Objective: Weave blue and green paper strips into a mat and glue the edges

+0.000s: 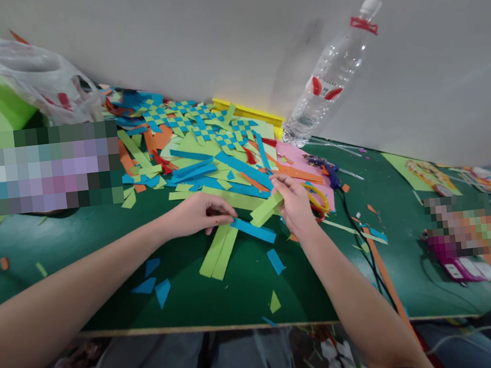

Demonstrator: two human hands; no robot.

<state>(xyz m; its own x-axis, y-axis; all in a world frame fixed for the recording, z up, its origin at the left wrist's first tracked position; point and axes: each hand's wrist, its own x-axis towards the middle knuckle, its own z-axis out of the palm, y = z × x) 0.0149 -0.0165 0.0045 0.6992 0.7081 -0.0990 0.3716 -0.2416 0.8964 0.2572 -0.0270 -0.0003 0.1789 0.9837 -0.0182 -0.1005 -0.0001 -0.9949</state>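
My left hand (202,213) is closed, thumb and fingertips pinched at the left end of a blue paper strip (255,230). This strip slants down to the right, across the upper part of two light green paper strips (218,256) lying side by side. In my right hand (293,202), thumb and fingers grip a green paper strip (266,207), whose free end reaches left to just above the blue one. Behind both hands lies a pile of loose blue and green strips (239,170). Yellow-handled scissors (319,196) rest beside my right hand, partly hidden.
Checkered woven paper pieces (186,120) lie heaped at the back. A clear plastic bottle (330,75) stands near the grey partition. A purple-blue glue gun (327,166) has a black cord (355,225) running forward. A plastic bag (50,81) sits left. Scraps dot the green table (121,302).
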